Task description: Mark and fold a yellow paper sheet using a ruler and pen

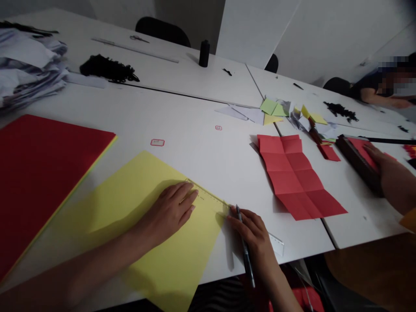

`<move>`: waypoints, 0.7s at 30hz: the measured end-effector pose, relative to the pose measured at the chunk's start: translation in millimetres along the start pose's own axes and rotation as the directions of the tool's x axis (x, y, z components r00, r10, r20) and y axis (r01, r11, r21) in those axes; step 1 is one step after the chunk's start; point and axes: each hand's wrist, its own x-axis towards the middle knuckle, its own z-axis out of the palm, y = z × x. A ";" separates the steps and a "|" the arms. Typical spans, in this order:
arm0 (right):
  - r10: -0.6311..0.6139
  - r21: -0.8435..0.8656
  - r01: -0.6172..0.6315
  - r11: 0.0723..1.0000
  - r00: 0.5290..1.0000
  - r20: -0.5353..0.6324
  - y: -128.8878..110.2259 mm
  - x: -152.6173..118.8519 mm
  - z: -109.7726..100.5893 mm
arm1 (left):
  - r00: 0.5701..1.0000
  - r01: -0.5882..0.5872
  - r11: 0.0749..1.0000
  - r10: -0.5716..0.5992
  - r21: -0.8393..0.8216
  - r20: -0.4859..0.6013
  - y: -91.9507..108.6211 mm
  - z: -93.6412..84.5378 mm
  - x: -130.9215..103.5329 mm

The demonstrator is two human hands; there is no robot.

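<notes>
A sheet of yellow paper [182,255] lies slanted on the white table in front of me, its near corner reaching past the table edge. Along its upper right edge lies a clear ruler [208,193]. My left hand [173,208] rests on the paper with fingers stretched out, their tips on the ruler. Between the fingers of my right hand [255,234] is a dark pen [245,251], near the sheet's right corner. That hand covers the ruler's middle; a clear end showing beyond it appears to be the same ruler.
Red sheets [55,160] are stacked at left. A creased red sheet [295,173] lies right of my hands. Further right, another person's hand [377,158] rests on red paper by a dark box [360,160]. Black cord [107,69] and a black bottle [204,53] stand farther back.
</notes>
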 end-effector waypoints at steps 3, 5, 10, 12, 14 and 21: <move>0.006 0.003 -0.006 1.000 1.000 0.003 0.8 -0.5 0.3 | 1.000 0.001 1.000 -0.001 -0.009 0.004 0.0 0.0 0.0; 0.008 -0.001 -0.008 1.000 1.000 0.001 1.3 -0.6 0.8 | 1.000 -0.003 1.000 0.003 -0.012 0.008 0.0 0.1 0.2; 0.001 -0.003 -0.001 1.000 1.000 -0.011 1.1 -0.6 1.4 | 1.000 0.002 1.000 -0.001 -0.016 0.018 -0.3 0.3 -0.1; 0.004 -0.001 -0.004 1.000 1.000 -0.008 0.6 -0.5 0.8 | 1.000 -0.006 1.000 0.006 -0.011 0.002 -0.4 0.2 -0.3; 0.013 0.001 -0.013 1.000 1.000 0.002 0.2 -0.4 0.1 | 1.000 -0.013 1.000 0.013 -0.013 -0.010 -0.3 0.3 -0.2; 0.001 -0.004 -0.001 1.000 1.000 -0.019 1.1 -0.3 1.7 | 1.000 -0.013 1.000 0.013 -0.021 -0.002 -1.2 1.7 0.5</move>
